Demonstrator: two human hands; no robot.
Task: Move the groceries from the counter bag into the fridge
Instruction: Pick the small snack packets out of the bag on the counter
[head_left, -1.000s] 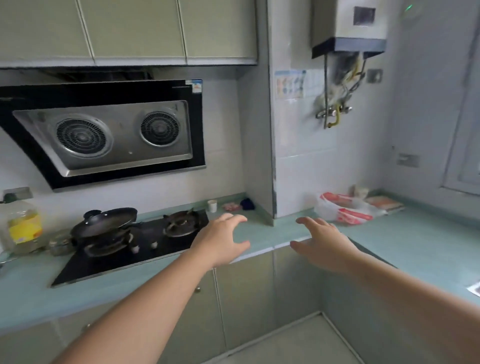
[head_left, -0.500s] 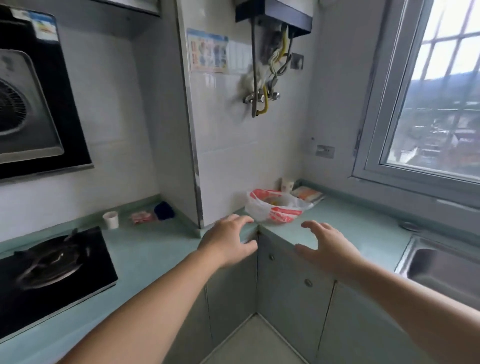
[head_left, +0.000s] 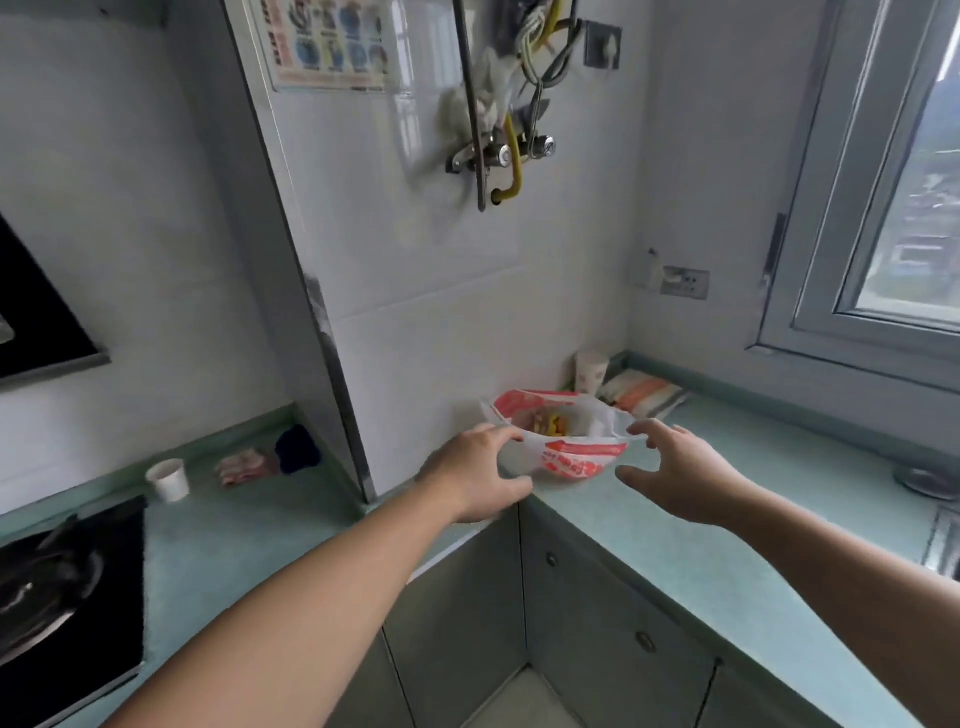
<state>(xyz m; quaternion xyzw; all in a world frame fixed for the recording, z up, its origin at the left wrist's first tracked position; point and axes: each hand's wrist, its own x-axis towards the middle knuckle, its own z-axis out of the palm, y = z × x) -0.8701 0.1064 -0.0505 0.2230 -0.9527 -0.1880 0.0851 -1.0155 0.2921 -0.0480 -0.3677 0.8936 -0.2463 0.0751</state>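
Your left hand (head_left: 475, 475) is spread wide, fingertips at the bag (head_left: 563, 447) rim on the tabletop (head_left: 727, 519). Your right hand (head_left: 680, 467), fingers apart, holds nothing.

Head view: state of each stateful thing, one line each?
plastic bag: mouth open, groceries inside, on the counter
left hand: open, fingers at the bag's left rim
right hand: open, fingers spread by the bag's right rim
paper cup: upright
cabinet doors: closed
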